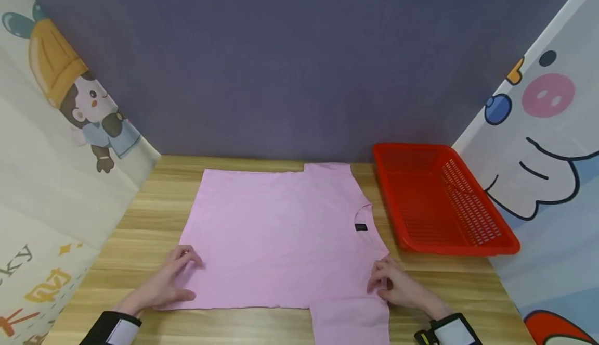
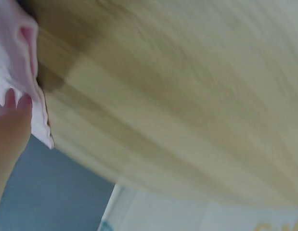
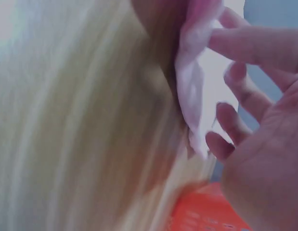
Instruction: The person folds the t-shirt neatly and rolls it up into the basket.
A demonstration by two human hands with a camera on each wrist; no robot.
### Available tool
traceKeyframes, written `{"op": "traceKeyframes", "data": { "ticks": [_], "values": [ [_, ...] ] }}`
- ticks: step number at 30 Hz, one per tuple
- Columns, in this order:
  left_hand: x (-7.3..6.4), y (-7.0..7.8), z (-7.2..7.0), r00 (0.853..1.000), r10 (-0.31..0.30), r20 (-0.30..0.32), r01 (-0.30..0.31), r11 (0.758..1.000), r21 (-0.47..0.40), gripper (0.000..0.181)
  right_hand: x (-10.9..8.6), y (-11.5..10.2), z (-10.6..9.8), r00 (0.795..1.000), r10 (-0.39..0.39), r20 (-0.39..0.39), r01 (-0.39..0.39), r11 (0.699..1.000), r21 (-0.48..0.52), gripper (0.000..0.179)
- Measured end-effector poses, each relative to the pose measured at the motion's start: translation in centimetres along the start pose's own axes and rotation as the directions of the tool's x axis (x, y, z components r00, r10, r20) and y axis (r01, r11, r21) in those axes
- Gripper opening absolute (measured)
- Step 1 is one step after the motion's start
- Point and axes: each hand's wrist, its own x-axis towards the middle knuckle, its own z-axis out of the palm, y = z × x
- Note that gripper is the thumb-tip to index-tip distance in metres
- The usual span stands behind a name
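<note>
Pinching the pink cloth T-shirt (image 1: 276, 230) near the wooden surface's (image 1: 252, 329) front edge, my right hand (image 1: 395, 284) perhaps steadies it; my left hand (image 1: 165, 281) rests loosely.

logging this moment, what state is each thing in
Pink shirt, spread out, neckline at the person's right
Near sleeve, extended toward the person
Red basket, upright, open-topped
Left hand, touching the hem end, thumb apart from fingers
Right hand, at the near shoulder, fingers bent, grip unclear
</note>
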Motion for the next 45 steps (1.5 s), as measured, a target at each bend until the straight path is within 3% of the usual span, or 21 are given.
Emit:
{"op": "traceKeyframes", "data": {
  "ticks": [2,4,7,9,12,14,16,18,22,27,29,33,36,40,42,45],
  "values": [
    [-0.1,-0.3,-0.4,0.999,0.039,0.012,-0.038,0.999,-0.039,0.055,0.1,0.1,-0.3,0.998,-0.022,0.053,0.019,0.998,0.052,0.032],
    [-0.2,-0.3,-1.0,0.996,0.043,0.074,-0.037,0.995,-0.090,0.043,0.2,0.1,-0.6,0.990,-0.015,0.139,-0.001,0.993,0.115,0.030],
    [-0.4,-0.3,-1.7,0.978,-0.006,0.209,0.045,0.983,-0.179,0.028,0.3,-0.2,-1.0,0.966,0.048,0.254,-0.086,0.986,0.141,0.033],
    [-0.5,-0.2,-2.2,0.956,-0.061,0.286,0.117,0.976,-0.183,0.023,0.3,-0.6,-1.3,0.947,0.101,0.305,-0.144,0.982,0.120,0.037],
    [-0.6,0.0,-2.7,0.907,-0.159,0.390,0.236,0.959,-0.157,0.023,0.4,-1.2,-1.4,0.925,0.166,0.343,-0.197,0.979,0.059,0.043],
    [-0.6,0.1,-3.0,0.877,-0.205,0.434,0.287,0.949,-0.133,0.026,0.4,-1.6,-1.3,0.916,0.196,0.351,-0.215,0.977,0.014,0.047],
    [-0.7,0.2,-3.1,0.863,-0.220,0.454,0.303,0.945,-0.118,0.027,0.2,-2.0,-1.2,0.910,0.221,0.351,-0.228,0.973,-0.023,0.050],
    [-0.7,0.1,-3.1,0.868,-0.202,0.454,0.284,0.951,-0.119,0.026,0.1,-2.1,-1.0,0.908,0.242,0.343,-0.242,0.969,-0.043,0.052],
    [-0.9,-0.1,-3.1,0.892,-0.151,0.427,0.227,0.964,-0.135,0.027,-0.1,-2.2,-0.8,0.909,0.263,0.324,-0.260,0.964,-0.052,0.049],
    [-1.2,-0.1,-3.2,0.899,-0.156,0.410,0.202,0.977,-0.070,0.037,-0.1,-2.2,-0.7,0.897,0.301,0.324,-0.311,0.950,-0.022,0.048],
    [-1.5,-0.2,-3.1,0.914,-0.135,0.384,0.153,0.988,-0.019,0.043,-0.1,-2.1,-0.7,0.908,0.278,0.314,-0.289,0.957,-0.012,0.052],
    [-1.9,-0.5,-3.2,0.947,-0.062,0.316,0.053,0.998,0.036,0.043,-0.3,-1.8,-0.5,0.950,0.177,0.259,-0.176,0.984,-0.026,0.060],
    [-2.0,-1.0,-3.5,0.944,-0.071,0.321,0.076,0.997,-0.002,0.032,-0.5,-1.6,-0.3,0.961,0.158,0.228,-0.153,0.987,-0.040,0.062],
    [-2.4,-1.6,-3.9,0.942,-0.083,0.325,0.104,0.994,-0.046,0.021,-0.6,-1.4,-0.3,0.952,0.203,0.230,-0.207,0.978,-0.008,0.058],
    [-2.6,-1.8,-4.0,0.956,-0.044,0.291,0.060,0.997,-0.046,0.021,-0.7,-1.4,-0.3,0.949,0.214,0.232,-0.220,0.975,0.003,0.052],
    [-2.9,-1.8,-4.0,0.964,-0.030,0.265,0.040,0.999,-0.032,0.023,-0.8,-1.3,-0.3,0.945,0.235,0.230,-0.242,0.970,0.004,0.043]
  ]
}}
